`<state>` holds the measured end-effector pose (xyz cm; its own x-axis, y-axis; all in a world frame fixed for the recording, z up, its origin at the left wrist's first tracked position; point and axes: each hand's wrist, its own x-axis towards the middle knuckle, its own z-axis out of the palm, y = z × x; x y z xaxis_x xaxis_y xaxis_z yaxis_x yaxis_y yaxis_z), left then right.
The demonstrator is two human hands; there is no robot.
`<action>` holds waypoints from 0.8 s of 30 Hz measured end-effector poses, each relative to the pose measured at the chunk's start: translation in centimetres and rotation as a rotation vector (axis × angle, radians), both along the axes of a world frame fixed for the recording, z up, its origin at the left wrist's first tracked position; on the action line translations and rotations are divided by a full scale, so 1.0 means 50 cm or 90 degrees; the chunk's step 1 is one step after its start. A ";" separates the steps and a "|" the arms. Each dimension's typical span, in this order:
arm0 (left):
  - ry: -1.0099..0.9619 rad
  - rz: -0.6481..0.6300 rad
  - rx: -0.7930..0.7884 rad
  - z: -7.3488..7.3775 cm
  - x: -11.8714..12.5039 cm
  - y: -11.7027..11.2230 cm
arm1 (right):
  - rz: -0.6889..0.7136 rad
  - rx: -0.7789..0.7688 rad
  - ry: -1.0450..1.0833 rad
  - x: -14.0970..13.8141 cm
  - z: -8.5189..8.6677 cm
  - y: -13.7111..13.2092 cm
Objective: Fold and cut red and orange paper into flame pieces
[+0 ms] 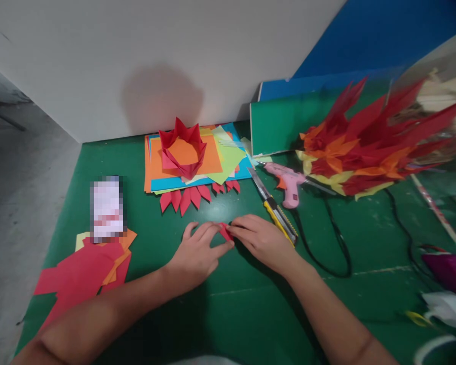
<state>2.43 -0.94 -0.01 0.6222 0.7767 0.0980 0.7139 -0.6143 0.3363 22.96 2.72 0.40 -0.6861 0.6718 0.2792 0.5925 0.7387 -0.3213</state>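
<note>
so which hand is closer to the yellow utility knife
Right. The right hand lies beside the utility knife; the left hand sits farther left, past the red paper piece.

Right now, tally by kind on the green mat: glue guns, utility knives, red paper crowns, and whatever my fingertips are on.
Pink glue gun: 1
Utility knife: 1
Red paper crown: 1
Small red folded piece: 1
Total: 4

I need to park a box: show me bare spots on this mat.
Bare green mat between the red scraps and the left hand, and along the near edge right of the right forearm. Crowded behind: paper stack, knife, glue gun, paper flames.
</note>
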 end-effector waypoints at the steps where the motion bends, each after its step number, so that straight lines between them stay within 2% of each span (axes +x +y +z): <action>1: -0.001 -0.002 -0.002 -0.001 -0.001 0.000 | 0.000 0.005 -0.001 -0.001 -0.001 0.000; 11: 0.006 -0.019 -0.038 -0.001 -0.001 0.001 | -0.009 0.023 0.007 -0.003 -0.006 -0.003; 24: 0.075 -0.025 -0.005 0.008 0.002 -0.001 | -0.017 0.005 -0.003 -0.004 0.000 -0.005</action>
<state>2.53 -0.99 0.39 0.6588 0.7521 0.0165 0.7245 -0.6402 0.2555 22.76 2.46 0.42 -0.6691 0.6877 0.2818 0.6138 0.7251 -0.3123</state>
